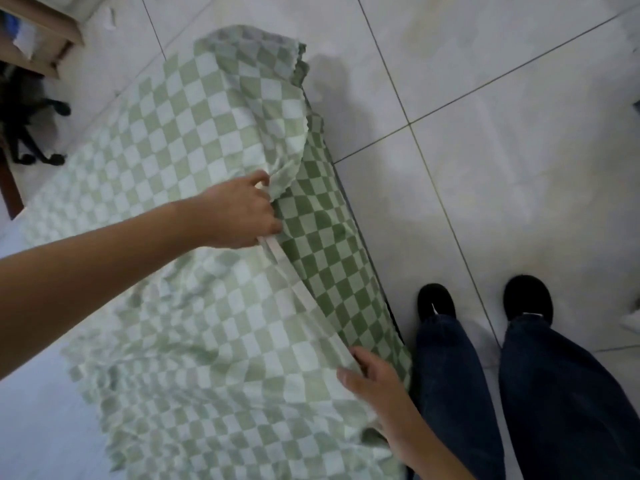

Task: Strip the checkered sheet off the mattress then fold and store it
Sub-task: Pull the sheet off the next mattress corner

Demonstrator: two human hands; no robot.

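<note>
The green and white checkered sheet (194, 188) lies over the mattress, its near long edge folded back so the pale underside faces up over the darker face (329, 251). My left hand (239, 213) pinches that folded edge at mid-length, where the cloth bunches. My right hand (377, 386) grips the same white-hemmed edge closer to me, fingers curled under the cloth. Bare white mattress (38, 424) shows at the lower left.
White tiled floor (485, 140) runs along the right of the mattress, where my legs and black slippers (436, 301) stand. A wooden shelf (41, 32) and a black chair base (31, 133) sit at the far left.
</note>
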